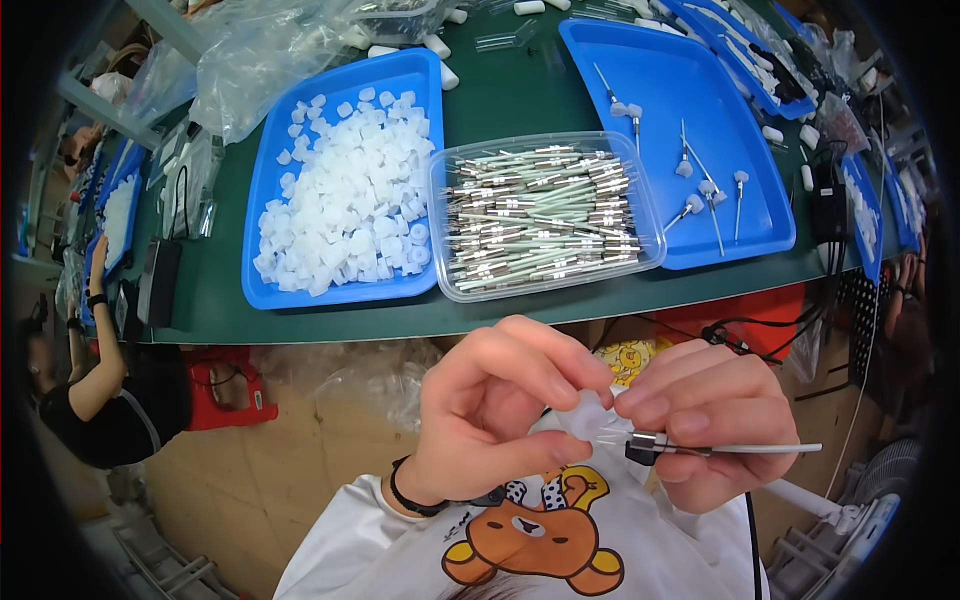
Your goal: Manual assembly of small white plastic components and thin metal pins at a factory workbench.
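My left hand (495, 410) pinches a small translucent white cap (590, 420) between thumb and fingers, close to my chest. My right hand (705, 415) grips a thin white rod with a metal collar (720, 449); its collar end meets the cap, its tail sticks out to the right. On the green table above, a blue tray (262, 200) holds a heap of the same white caps. Beside it a clear plastic tub (650, 215) is full of rods. A second blue tray (770, 215) carries several rods with caps on.
Crumpled plastic bags (260, 50) lie at the table's back left. More blue trays (870, 215) line the right and left edges. A person in a black top (110, 400) sits at lower left. A red stool (225, 395) stands under the table.
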The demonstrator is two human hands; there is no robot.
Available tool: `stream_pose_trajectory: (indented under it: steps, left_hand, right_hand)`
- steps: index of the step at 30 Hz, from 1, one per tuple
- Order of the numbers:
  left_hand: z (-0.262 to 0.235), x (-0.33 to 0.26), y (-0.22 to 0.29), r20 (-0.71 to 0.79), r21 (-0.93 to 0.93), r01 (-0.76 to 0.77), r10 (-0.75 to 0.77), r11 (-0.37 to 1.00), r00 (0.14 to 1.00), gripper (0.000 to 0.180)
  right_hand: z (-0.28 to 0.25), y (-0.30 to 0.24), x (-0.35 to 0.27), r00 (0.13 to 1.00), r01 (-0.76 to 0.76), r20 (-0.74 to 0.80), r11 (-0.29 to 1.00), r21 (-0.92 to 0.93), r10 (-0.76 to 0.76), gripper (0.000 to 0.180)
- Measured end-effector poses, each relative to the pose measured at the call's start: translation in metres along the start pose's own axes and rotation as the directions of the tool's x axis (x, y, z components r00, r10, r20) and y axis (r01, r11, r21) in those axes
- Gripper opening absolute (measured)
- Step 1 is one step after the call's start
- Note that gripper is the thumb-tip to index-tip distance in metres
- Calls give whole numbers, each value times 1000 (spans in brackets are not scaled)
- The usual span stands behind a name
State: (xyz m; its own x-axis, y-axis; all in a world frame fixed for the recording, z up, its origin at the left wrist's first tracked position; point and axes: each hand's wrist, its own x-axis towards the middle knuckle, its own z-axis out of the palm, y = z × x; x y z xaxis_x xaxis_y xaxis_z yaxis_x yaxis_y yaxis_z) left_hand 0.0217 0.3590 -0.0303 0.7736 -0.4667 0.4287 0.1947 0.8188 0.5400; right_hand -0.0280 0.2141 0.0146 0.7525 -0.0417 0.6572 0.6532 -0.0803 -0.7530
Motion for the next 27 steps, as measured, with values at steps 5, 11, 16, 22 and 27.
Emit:
stream_pose_trajectory:
  steps: [5,11,16,22,27]
  left_hand:
    - [4,1,-3,38,0,-9,9,1000,999,37]
    - [6,-2,0,-6,168,-2,3,986,1000,38]
    - [5,-2,-1,10,260,-9,7,966,1000,41]
    - [0,-2,-1,42,298,-41,29,954,999,41]
    - [-2,-1,-3,74,383,-121,100,916,992,39]
  right_hand:
    - [-8,-5,-2,999,-2,48,996,-84,6,36]
    - [-4,-7,-6,999,-35,23,993,-117,37,38]
    - [-11,-8,-3,990,30,140,977,-212,0,30]
    - [-20,-13,3,951,78,309,952,-295,17,34]
    - [-11,-14,-6,976,111,215,904,-413,-22,38]
